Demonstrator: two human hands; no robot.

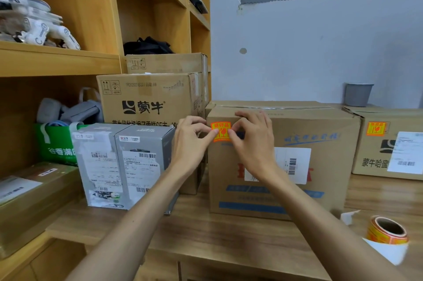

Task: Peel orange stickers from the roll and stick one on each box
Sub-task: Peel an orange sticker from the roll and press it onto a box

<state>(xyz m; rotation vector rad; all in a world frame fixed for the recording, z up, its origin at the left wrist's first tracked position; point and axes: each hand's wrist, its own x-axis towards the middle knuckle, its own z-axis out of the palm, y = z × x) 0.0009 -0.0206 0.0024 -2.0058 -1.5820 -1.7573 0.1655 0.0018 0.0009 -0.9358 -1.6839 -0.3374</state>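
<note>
Roll (387, 230) — right of box (320, 166)

sticker (220, 131): side edges under fingers (211, 132) | box (320, 125) label (297, 161): left part behind forearm (274, 173) | end box (375, 150): cut by right edge | roll (386, 230) liner (389, 251): blurred | label print: unreadable

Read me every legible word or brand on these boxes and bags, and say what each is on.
"易碎品": orange sticker, pinched by both hands against the middle carton.
"蒙牛": rear carton.
"蒙牛哈蜜": right carton, cut off by its label.
"谷香满": green bag, cut off.
"公牛": grey box.
Too small or blurred: shipping labels, second sticker, the middle carton's blue script.
</note>
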